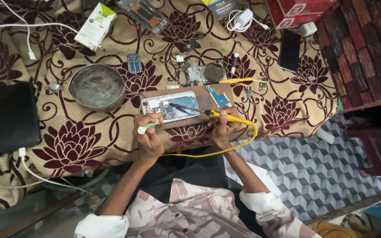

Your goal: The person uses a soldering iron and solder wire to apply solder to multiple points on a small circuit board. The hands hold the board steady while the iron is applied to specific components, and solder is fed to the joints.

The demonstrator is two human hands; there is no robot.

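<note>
Floral cloth (pixel 89 145) covers counter. Our right hand (pixel 222 130) grips yellow soldering iron (pixel 225 116), tip over opened phone (pixel 169 105); left hand (pixel 148 136) clamps white-green tool (pixel 145 128) below phone.

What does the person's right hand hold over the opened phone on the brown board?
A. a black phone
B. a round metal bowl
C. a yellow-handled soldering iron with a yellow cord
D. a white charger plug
C: the right hand grips the yellow-handled soldering iron, its tip over the opened phone.

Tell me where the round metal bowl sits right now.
In the head view, the round metal bowl rests on the flowered cloth, left of the opened phone and up-left of the left hand.
</note>
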